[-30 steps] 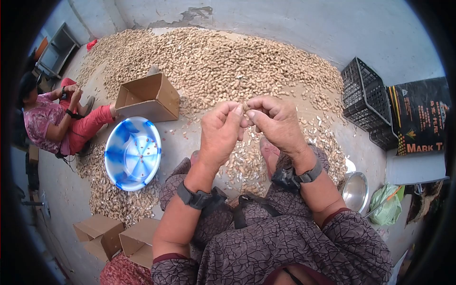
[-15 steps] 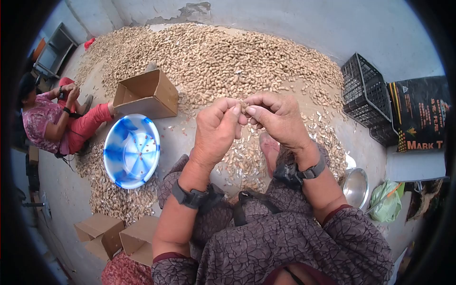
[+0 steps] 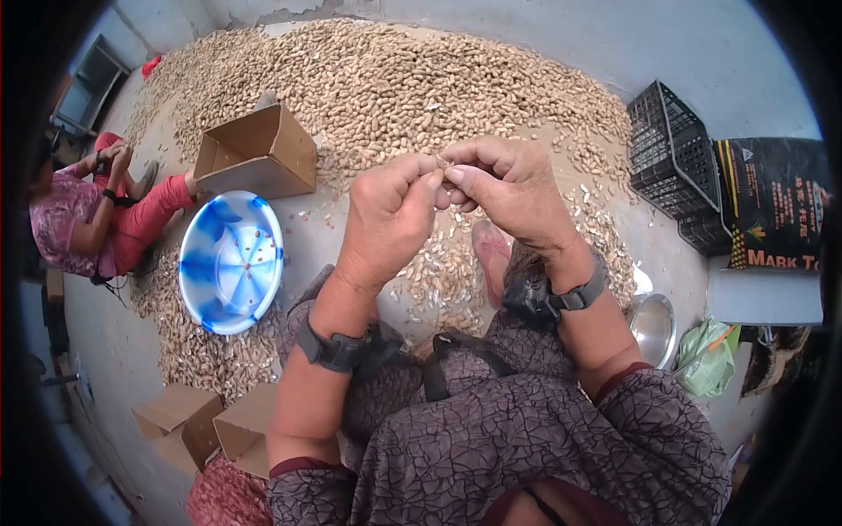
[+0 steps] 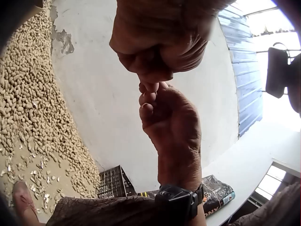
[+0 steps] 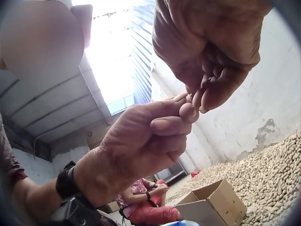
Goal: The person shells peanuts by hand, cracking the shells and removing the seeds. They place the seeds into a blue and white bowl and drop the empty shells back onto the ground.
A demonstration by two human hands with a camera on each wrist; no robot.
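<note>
My left hand [image 3: 386,206] and right hand [image 3: 522,188] meet fingertip to fingertip out in front of the body. Between their thumbs and forefingers they pinch a peanut [image 3: 445,164], of which only a small brown bit shows. In the left wrist view the right hand [image 4: 174,117] reaches up to the left, and the held peanut is hidden by fingers. The right wrist view shows the left hand [image 5: 141,136] with thumb and curled fingers at the right fingertips. Below the hands, broken peanut shells [image 3: 443,285] lie scattered around a pink shoe [image 3: 491,259].
A large heap of unshelled peanuts [image 3: 377,88] lies along the wall. At left are a cardboard box [image 3: 285,162], a blue and white basin [image 3: 195,289] with several kernels, and a seated person [image 3: 83,215]. Black crates [image 3: 671,162] and a steel bowl [image 3: 653,329] stand at right.
The peanut between the fingertips shows less than before. Both hands sit higher in the head view, while the surroundings have shifted slightly up and left. The fingertips still meet.
</note>
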